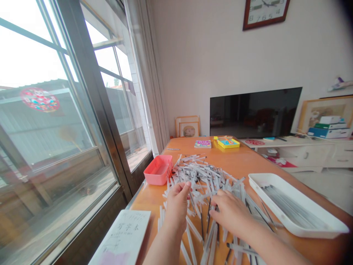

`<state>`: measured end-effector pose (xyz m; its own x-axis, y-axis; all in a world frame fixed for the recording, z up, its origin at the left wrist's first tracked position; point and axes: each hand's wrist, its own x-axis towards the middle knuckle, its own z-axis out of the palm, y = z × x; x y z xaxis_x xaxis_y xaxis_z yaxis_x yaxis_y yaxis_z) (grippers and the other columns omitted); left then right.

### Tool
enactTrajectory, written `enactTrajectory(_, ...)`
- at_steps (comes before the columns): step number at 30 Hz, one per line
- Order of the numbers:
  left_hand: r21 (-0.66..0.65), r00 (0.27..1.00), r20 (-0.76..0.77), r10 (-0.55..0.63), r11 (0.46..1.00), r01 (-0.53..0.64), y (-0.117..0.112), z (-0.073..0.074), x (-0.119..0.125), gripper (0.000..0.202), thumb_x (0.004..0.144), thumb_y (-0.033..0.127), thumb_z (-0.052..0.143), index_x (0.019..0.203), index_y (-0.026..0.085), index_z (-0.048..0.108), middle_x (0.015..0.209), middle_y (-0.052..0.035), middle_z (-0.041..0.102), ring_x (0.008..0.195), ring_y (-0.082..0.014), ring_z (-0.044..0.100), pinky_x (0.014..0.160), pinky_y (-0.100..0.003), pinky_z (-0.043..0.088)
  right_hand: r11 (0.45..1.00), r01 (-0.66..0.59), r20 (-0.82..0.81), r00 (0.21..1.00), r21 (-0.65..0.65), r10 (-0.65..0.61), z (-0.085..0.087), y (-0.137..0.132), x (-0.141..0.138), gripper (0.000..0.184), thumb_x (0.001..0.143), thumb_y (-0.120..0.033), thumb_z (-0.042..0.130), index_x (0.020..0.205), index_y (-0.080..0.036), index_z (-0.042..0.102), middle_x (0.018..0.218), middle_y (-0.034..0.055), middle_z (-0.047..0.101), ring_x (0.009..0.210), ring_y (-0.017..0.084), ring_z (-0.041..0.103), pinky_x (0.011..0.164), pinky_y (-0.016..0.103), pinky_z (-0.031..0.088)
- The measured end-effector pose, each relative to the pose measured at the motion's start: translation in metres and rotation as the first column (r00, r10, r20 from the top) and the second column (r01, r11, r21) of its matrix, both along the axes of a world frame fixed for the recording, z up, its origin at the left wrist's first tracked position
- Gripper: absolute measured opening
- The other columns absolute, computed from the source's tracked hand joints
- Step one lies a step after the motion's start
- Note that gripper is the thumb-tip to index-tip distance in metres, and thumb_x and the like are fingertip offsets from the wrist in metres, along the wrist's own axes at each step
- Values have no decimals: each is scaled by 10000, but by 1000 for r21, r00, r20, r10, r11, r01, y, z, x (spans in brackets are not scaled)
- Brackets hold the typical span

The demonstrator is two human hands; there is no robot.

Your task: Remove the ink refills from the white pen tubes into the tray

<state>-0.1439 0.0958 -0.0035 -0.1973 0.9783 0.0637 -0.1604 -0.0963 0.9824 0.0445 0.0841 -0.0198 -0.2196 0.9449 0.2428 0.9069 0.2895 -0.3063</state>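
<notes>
A large loose heap of translucent white pen barrels (197,171) and thin dark-tipped pen parts covers the middle of the table. My left hand (178,200) is closed over the heap's near left side, thumb and fingers pinched together; a thin dark piece shows by the fingertips, but I cannot make out whether it is held. To its right, my right hand (227,208) reaches low into the pile with fingers curled in. A pale tube end lies at its fingertips, partly hidden. At the right, a white tray (257,180) holds several long, thin grey-translucent sticks, laid side by side.
A pink plastic box (154,178) stands left of the heap. Near the left front edge lies a writing booklet (121,232). Farther back are a small purple book (202,144), a yellow box (231,145) and a pen (173,149). Glass doors (104,147) border the table's left.
</notes>
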Motion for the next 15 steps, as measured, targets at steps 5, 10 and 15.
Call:
enactTrajectory(5,1,1000,14,2,1000,-2,1,-2,-1,417,773,562,736,760,152,658,689,-13,581,595,-94,433,555,-220,310,999,-42,-135,990,22,45,-3,5,3,79,770,-252,621,846,-232,617,921,23,657,910,224,600,761,315,375)
enactTrajectory(10,27,998,63,13,1000,-15,-4,4,1,414,743,553,767,745,160,637,626,15,538,570,-90,425,540,-215,301,993,-101,-502,863,-62,56,-5,11,2,158,793,-234,579,942,-241,528,712,-48,586,662,152,565,642,270,396)
enactTrajectory(15,44,995,99,29,998,-33,-8,12,3,409,720,542,789,716,171,618,612,23,532,562,-89,435,551,-215,324,945,-231,-835,546,-231,-70,11,2,-5,239,833,-400,635,968,-214,569,724,-31,613,669,150,567,604,259,425)
